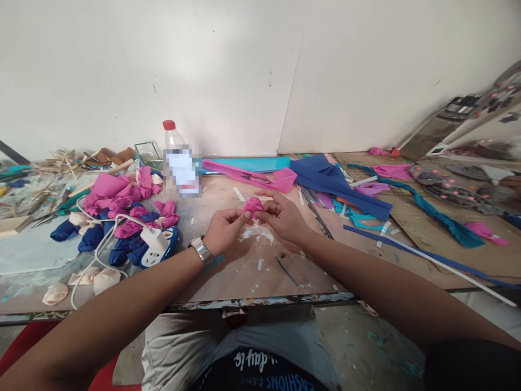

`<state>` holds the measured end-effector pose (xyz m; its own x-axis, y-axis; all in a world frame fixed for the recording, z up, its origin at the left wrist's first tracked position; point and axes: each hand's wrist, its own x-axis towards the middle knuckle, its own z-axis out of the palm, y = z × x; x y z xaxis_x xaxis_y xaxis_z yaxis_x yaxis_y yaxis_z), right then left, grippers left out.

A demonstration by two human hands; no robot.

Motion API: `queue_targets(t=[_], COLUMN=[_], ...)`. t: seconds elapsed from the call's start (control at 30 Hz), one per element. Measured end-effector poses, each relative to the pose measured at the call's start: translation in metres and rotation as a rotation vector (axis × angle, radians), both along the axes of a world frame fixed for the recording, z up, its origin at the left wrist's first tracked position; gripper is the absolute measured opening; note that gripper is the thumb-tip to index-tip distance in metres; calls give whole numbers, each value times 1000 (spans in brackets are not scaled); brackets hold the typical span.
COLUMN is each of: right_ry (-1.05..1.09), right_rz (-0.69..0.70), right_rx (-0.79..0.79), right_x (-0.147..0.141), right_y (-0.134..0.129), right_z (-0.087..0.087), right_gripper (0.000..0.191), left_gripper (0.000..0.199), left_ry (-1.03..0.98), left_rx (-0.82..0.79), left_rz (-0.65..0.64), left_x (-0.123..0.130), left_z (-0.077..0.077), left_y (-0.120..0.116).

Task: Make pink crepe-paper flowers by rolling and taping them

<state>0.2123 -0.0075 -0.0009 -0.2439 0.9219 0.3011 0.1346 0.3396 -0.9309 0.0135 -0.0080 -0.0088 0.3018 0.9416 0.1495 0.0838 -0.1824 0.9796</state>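
Gripping small magenta crinkled rosette (253, 205) btwn fingertips of left hand (224, 231) & right hand (283, 217), both closed on it, just above mid counter (240, 277), near white smear (257, 234). On back of counter: clear plastic bottle w/ red cap (170, 133), upright, lower part pixelated; can't tell contents or label. Just in front of it, lit screen (185, 174), also pixelated, unreadable. To left of hands: pile of magenta & navy crinkled pieces (118, 198), plus blue-and-white power strip (158, 255) w/ white plug (153, 237) in it; no brand legible. Behind hands: long pink strip (248, 175) & navy sheet (336, 182). On black shirt (252, 372), can read "day is" in white script, "FASHIONS" in blue caps; rest cut off/unclear.
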Motion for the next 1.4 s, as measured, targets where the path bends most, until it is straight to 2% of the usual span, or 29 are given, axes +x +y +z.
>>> queue_targets(t=[0.13, 0.23, 0.33, 0.47, 0.7, 0.83, 1.03, 1.27, 1.4], right_ry=[-12, 22, -52, -287, -315, -316, -248, 31, 88], right_rz=[17, 29, 26, 9, -7, -18, -34, -8, -6], right_rx=[-1, 34, 162, 347, 388, 351, 215, 33, -51], right_x=[-2, -2, 0, 2, 1, 0, -1, -3, -5], right_y=[-3, -5, -5, -4, -4, -4, -4, -2, -2], right_z=[-1, -1, 1, 9, 13, 12, 9, -1, 0], right_gripper=[59, 46, 29, 10, 15, 15, 17, 48, 54], left_gripper=[48, 46, 44, 40, 44, 48, 48, 46, 46], left_ry=[-55, -80, -73, -62, -87, -97, -113, -99, -73], left_rx=[-11, -22, -21, -18, -20, -39, -53, -28, -36], left_rz=[-48, 10, 86, 99, 55, 29, -13, -42, -52], left_x=[1, 1, 0, 0, 0, 0, 0, 0, 1], left_z=[1, 3, 5, 8, 8, 4, 1, 1, -1], left_y=[0, 1, 2, 2, 0, 1, 2, 2, 1])
